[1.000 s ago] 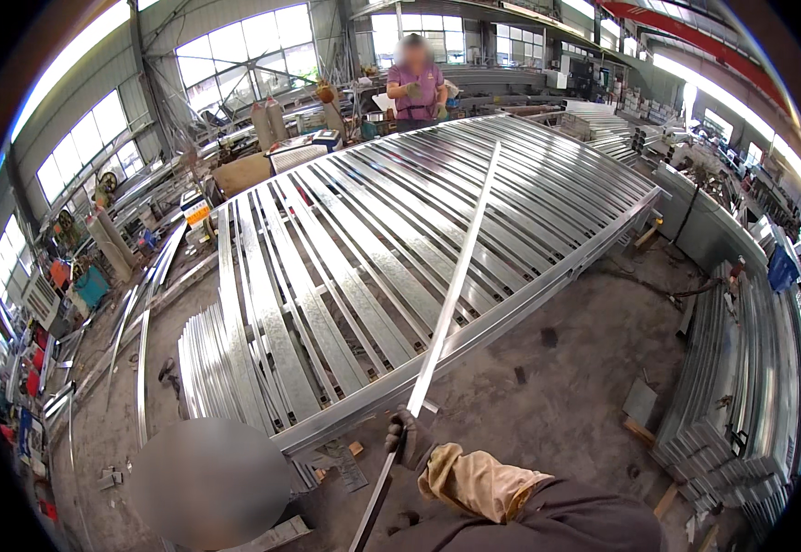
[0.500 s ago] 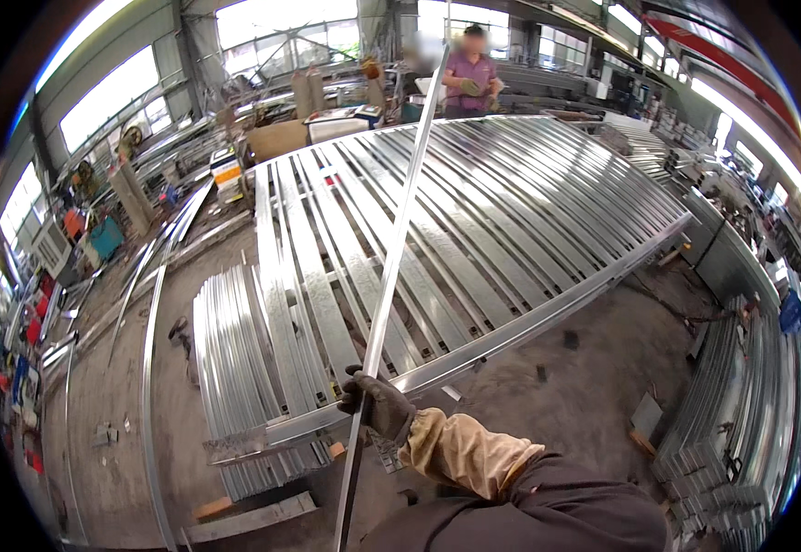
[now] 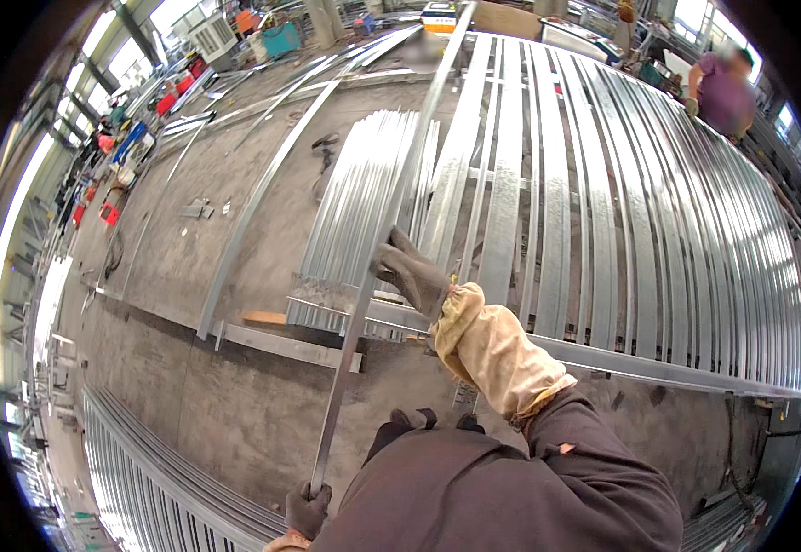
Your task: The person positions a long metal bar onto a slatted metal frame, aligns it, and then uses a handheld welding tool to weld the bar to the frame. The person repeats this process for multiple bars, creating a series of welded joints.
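Left hand [image 3: 307, 511] in dark glove, fist closed round the lower end of a long metal bar [image 3: 341, 396]; right hand [image 3: 411, 274], gloved too, with a tan sleeve cover [image 3: 492, 350], is against the bar around mid-length, can't tell if fingers wrap it. Bar slants from low by the body up and away, its far part passing in front of a stack of metal strips [image 3: 364, 193] and left of the big slatted metal frame [image 3: 676, 365]. Co-worker in purple shirt [image 3: 727, 97] at frame's far side, wood block [image 3: 264, 317] by the stack's near end.
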Demonstrator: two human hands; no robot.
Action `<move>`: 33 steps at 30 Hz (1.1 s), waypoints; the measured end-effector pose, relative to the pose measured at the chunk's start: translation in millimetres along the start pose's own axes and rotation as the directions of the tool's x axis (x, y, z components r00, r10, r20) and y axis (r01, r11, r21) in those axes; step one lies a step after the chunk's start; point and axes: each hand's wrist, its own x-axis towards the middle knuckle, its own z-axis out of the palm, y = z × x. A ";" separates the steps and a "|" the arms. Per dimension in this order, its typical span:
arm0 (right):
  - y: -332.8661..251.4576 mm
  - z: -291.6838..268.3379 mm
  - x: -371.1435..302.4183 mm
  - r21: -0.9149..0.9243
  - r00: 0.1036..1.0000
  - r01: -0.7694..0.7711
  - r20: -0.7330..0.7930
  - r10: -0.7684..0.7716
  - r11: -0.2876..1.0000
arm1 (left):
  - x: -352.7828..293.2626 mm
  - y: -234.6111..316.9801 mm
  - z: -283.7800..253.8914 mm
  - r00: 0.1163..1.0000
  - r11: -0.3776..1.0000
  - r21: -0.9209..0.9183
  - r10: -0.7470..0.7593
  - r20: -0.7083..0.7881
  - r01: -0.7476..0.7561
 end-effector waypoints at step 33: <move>187.7 13.7 111.7 -0.946 0.980 0.134 0.171 -0.104 -0.295 | 725.9 -0.5 -23.6 0.962 0.999 0.009 0.038 0.269 -0.042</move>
